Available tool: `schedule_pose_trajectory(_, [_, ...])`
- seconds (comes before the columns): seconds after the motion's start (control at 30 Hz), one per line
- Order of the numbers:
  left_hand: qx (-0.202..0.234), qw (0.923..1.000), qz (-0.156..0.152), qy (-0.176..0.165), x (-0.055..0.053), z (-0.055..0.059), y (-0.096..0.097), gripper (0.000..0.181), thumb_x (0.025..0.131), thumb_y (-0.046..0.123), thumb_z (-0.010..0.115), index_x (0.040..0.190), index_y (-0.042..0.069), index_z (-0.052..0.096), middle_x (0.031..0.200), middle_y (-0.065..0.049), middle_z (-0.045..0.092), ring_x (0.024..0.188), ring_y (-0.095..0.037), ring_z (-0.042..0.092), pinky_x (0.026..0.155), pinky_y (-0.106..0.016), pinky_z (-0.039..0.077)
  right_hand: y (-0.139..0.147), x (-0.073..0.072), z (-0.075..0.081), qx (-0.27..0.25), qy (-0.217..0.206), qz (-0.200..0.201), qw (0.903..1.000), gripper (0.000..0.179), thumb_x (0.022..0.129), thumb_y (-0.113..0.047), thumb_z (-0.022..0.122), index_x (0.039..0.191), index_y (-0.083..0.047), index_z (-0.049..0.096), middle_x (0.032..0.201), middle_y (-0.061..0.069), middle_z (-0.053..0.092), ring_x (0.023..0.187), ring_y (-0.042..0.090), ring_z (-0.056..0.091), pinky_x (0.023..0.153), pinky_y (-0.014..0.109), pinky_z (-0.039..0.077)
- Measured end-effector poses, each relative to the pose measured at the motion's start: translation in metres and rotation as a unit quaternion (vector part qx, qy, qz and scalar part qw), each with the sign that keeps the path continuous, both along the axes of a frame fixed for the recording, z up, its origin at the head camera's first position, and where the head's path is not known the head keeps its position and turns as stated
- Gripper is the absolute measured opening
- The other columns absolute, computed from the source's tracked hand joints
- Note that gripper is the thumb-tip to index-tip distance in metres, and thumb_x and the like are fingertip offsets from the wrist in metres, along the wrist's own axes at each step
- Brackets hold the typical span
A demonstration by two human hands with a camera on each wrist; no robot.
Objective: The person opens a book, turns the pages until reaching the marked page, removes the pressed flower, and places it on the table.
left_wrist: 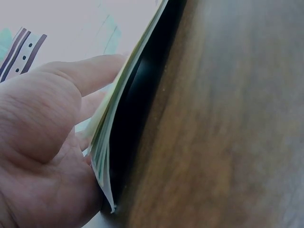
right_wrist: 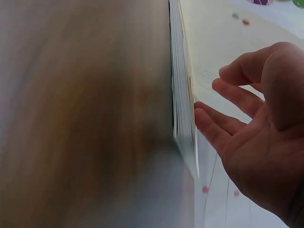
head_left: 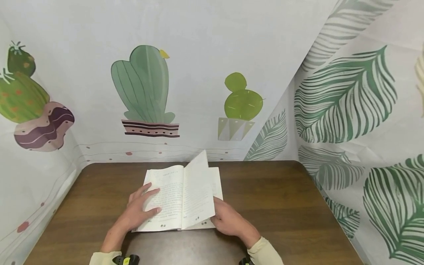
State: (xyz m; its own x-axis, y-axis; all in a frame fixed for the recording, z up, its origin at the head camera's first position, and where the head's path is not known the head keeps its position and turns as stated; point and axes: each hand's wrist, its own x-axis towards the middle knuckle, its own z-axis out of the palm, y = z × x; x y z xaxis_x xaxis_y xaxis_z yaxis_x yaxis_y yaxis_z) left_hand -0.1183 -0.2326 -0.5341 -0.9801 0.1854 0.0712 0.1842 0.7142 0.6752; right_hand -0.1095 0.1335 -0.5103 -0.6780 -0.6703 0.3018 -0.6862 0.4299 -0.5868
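An open book point(head_left: 167, 198) with printed text lies on the brown table. One of its pages point(head_left: 198, 191) stands lifted near the spine, its top corner pointing up. My left hand point(head_left: 137, 208) rests on the left page with fingers spread; in the left wrist view the thumb point(left_wrist: 95, 73) lies over the book's edge point(left_wrist: 102, 156). My right hand point(head_left: 228, 217) is at the lifted page's right edge, fingertips partly hidden behind the sheet. In the right wrist view its fingers point(right_wrist: 237, 97) are loosely bent beside the paper, with no sheet between thumb and forefinger.
Brown wooden table point(head_left: 275, 198) extends on both sides of the book. Behind it hangs a white wall covering point(head_left: 198, 73) printed with cacti and leaves. A black and yellow wrist strap point(head_left: 127, 260) shows at the left sleeve.
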Motion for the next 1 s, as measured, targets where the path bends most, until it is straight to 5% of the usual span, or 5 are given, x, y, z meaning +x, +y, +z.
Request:
schedule_pose_trajectory(0.23, [-0.002, 0.9995, -0.001, 0.033, -0.001, -0.006, 0.000, 0.056, 0.098, 0.030, 0.077, 0.149, 0.010, 0.062, 0.166, -0.023, 0.035, 0.144, -0.054, 0.027, 0.105, -0.078, 0.029, -0.028, 0.000, 0.005, 0.016, 0.073, 0.003, 0.9972, 0.060, 0.094, 0.012, 0.056, 0.153, -0.002, 0.055, 0.158, 0.013, 0.053, 0.148, 0.031, 0.049, 0.122, 0.043, 0.038])
schedule_pose_trajectory(0.43, [0.057, 0.9983, 0.009, -0.012, -0.001, -0.002, -0.003, 0.051, 0.116, 0.042, 0.039, 0.151, 0.012, 0.060, 0.168, -0.021, 0.035, 0.149, -0.049, 0.020, 0.107, -0.076, 0.023, -0.053, 0.000, 0.003, 0.024, 0.102, 0.018, 0.9943, 0.063, 0.089, 0.009, 0.065, 0.151, 0.001, 0.055, 0.155, 0.014, 0.056, 0.146, 0.034, 0.050, 0.124, 0.039, 0.035])
schedule_pose_trajectory(0.63, [0.154, 0.9878, 0.018, -0.008, -0.005, -0.007, -0.008, 0.063, 0.118, 0.037, 0.013, 0.162, 0.000, 0.037, 0.143, -0.026, 0.059, 0.126, -0.029, 0.051, 0.098, -0.036, 0.046, -0.075, 0.005, 0.005, 0.066, 0.123, 0.036, 0.9896, 0.058, 0.093, -0.002, 0.070, 0.149, 0.001, 0.057, 0.155, 0.013, 0.056, 0.148, 0.030, 0.049, 0.125, 0.035, 0.032])
schedule_pose_trajectory(0.83, [0.162, 0.9841, 0.028, -0.066, -0.004, -0.001, -0.007, 0.068, 0.116, 0.048, 0.014, 0.172, 0.011, 0.003, 0.176, -0.023, 0.005, 0.152, -0.049, 0.014, 0.112, -0.076, 0.018, -0.085, 0.010, 0.005, 0.114, 0.108, 0.016, 0.9875, 0.054, 0.097, -0.010, 0.069, 0.150, -0.006, 0.059, 0.157, 0.008, 0.055, 0.151, 0.031, 0.045, 0.127, 0.036, 0.030])
schedule_pose_trajectory(1.0, [0.114, 0.9860, 0.060, -0.106, -0.005, 0.002, -0.006, 0.081, 0.112, 0.056, 0.036, 0.172, 0.021, -0.006, 0.175, -0.024, 0.014, 0.156, -0.050, 0.010, 0.114, -0.081, 0.014, -0.088, 0.011, 0.005, 0.126, 0.104, 0.009, 0.9864, 0.052, 0.097, -0.012, 0.069, 0.148, -0.008, 0.062, 0.158, 0.007, 0.055, 0.151, 0.030, 0.045, 0.127, 0.037, 0.029])
